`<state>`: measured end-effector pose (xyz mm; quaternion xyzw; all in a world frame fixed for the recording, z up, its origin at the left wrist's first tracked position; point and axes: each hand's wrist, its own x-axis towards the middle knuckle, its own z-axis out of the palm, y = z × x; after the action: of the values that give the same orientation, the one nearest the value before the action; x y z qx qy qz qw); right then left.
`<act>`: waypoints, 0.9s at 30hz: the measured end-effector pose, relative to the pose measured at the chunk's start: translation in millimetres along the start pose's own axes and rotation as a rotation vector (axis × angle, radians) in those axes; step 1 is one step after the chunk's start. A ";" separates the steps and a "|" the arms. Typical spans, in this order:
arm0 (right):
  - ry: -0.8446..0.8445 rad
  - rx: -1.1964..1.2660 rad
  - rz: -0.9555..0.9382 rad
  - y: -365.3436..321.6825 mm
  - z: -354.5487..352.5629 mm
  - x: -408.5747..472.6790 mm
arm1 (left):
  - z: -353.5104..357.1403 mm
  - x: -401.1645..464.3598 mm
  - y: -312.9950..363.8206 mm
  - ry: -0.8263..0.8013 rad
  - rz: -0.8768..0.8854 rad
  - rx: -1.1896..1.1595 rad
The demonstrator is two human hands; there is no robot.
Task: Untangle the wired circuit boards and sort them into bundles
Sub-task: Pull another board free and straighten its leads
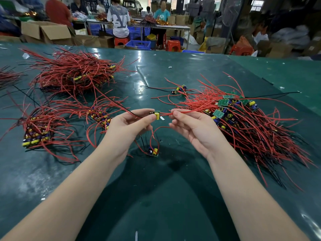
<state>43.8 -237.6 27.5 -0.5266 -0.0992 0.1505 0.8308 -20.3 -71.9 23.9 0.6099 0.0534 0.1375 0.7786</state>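
On the dark green surface, at its left side, a tidy bundle of boards lies near the left edge, with a smaller bundle to its right and a large heap farther back. The left hand pinches a small circuit board between thumb and fingers, held above the surface at the middle. Its red wire runs out rightward, roughly level, so the long axis lies left to right. The right hand pinches that wire just beside the board. A lone board lies below the hands. Bare surface spreads toward the near edge. On the right sprawls the tangled pile, reaching close to the right edge.
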 end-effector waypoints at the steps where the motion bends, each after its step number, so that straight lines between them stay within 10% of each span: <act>1: -0.004 -0.024 -0.031 0.6 0.0 -0.3 | -0.4 0.4 0.0 -0.011 -0.044 -0.036; 27: -0.068 -0.103 -0.053 8.0 9.0 -5.2 | 0.1 5.5 -5.9 -0.055 -0.079 -0.130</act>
<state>34.9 -228.6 24.1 -0.5605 -0.1488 0.1409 0.8024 -14.1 -71.8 18.7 0.5589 0.0469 0.0932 0.8226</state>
